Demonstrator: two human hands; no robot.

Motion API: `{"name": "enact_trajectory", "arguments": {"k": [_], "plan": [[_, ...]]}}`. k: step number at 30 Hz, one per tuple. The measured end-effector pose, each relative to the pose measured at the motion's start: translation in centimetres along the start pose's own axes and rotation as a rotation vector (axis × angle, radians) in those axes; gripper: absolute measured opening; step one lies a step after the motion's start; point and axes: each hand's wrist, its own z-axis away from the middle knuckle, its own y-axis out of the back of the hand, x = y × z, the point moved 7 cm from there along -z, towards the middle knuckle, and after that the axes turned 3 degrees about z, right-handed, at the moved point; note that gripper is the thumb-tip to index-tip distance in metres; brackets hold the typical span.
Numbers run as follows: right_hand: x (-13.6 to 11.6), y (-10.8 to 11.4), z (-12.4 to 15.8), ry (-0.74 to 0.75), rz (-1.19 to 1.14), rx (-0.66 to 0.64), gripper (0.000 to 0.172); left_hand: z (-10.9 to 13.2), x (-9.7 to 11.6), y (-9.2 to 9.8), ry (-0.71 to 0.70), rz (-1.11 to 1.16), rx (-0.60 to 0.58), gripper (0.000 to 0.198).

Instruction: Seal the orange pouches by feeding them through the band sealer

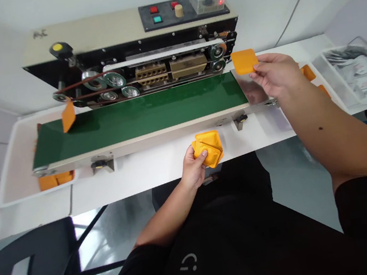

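Observation:
My left hand (pixel 194 165) grips several orange sachets (pixel 209 145) in a loose stack, thumb on top, in front of the machine. Out to the right, my right hand (pixel 275 71) pinches one orange sachet (pixel 244 61) by its right edge. That sachet is held up beside the right end of the band sealer (pixel 173 68), close to its rollers. A green conveyor belt (pixel 152 110) runs along the front of the sealer. Another orange sachet (pixel 68 116) stands upright at the belt's left end, by the brown bands.
A white bin (pixel 9 168) with orange sachets sits under the belt's left end. More sachets lie in a container behind my right forearm. At far right is a clear bin (pixel 351 85) of white and silver packets. A black chair (pixel 34 270) stands at lower left.

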Motion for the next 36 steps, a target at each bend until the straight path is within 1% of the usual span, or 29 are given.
{"name": "enact_trajectory", "arguments": {"k": [4, 9, 12, 14, 15, 17, 18, 20, 21, 23, 25, 27, 29, 32, 36], "plan": [[0.2, -1.7, -0.8, 0.009, 0.072, -0.036, 0.029, -0.1, 0.3, 0.2, -0.009, -0.018, 0.005, 0.064], [0.9, -3.8, -1.6, -0.040, 0.066, -0.025, 0.028, -0.2, 0.4, 0.4, 0.002, 0.015, 0.007, 0.065], [1.1, -5.0, -2.2, -0.035, 0.070, -0.073, 0.026, -0.1, 0.5, 0.3, 0.018, 0.055, 0.013, 0.065], [1.1, -5.2, -2.3, -0.020, 0.110, -0.099, 0.023, -0.1, 0.7, 0.0, 0.015, 0.063, 0.012, 0.065], [1.0, -4.9, -2.0, -0.007, 0.135, -0.090, 0.021, -0.1, 0.9, -0.1, 0.012, 0.065, 0.012, 0.064], [0.7, -3.8, -0.6, 0.069, 0.171, -0.035, 0.020, -0.1, 1.1, -0.3, 0.003, 0.069, 0.009, 0.063], [0.5, -3.1, 0.6, 0.133, 0.180, -0.008, 0.021, -0.1, 1.2, -0.3, -0.001, 0.070, 0.007, 0.063], [0.5, -1.8, 4.1, 0.280, 0.188, 0.013, 0.020, -0.2, 1.2, -0.5, -0.010, 0.066, 0.000, 0.062], [0.8, -1.4, 6.1, 0.337, 0.207, -0.015, 0.019, -0.2, 1.2, -0.5, -0.014, 0.062, -0.001, 0.063], [2.0, -1.1, 10.0, 0.393, 0.260, -0.095, 0.017, -0.3, 1.1, -0.7, -0.018, 0.055, -0.002, 0.064], [4.1, -1.8, 13.3, 0.385, 0.381, -0.257, 0.019, -0.4, 1.0, -1.1, -0.021, 0.047, -0.002, 0.065], [6.3, -2.6, 15.3, 0.365, 0.449, -0.368, 0.023, -0.5, 0.8, -1.6, -0.028, 0.032, -0.013, 0.065], [8.1, -3.1, 16.1, 0.348, 0.435, -0.395, 0.025, -0.5, 0.7, -2.2, -0.036, 0.011, -0.038, 0.064], [10.3, -3.5, 16.1, 0.315, 0.365, -0.389, 0.025, -0.4, 0.6, -2.8, -0.047, -0.027, -0.062, 0.065], [11.6, -3.4, 15.9, 0.275, 0.309, -0.341, 0.020, -0.3, 0.4, -2.8, -0.067, -0.080, -0.061, 0.064]]}}
